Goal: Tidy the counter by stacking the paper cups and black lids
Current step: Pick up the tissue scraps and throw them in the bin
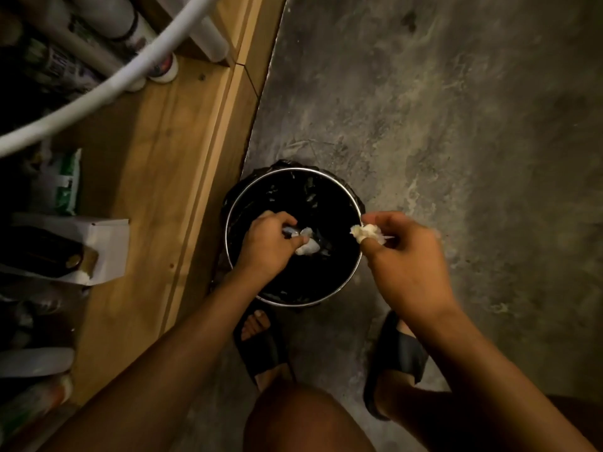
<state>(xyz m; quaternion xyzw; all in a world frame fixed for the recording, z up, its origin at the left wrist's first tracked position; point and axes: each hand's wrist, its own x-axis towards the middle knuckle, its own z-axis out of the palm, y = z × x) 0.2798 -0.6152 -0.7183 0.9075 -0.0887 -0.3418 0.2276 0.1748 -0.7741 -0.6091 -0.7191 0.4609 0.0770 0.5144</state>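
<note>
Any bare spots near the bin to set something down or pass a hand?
Free: the concrete floor right of and beyond the bin, and the bare wooden shelf board between the white box and the shelf's front edge. Crowded: the bin mouth, where the left hand and right hand each grip crumpled scraps, and the shelf's left side, packed with bottles and packets.

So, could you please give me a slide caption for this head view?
Left hand and right hand each hold crumpled scraps over a black-lined bin.
</note>
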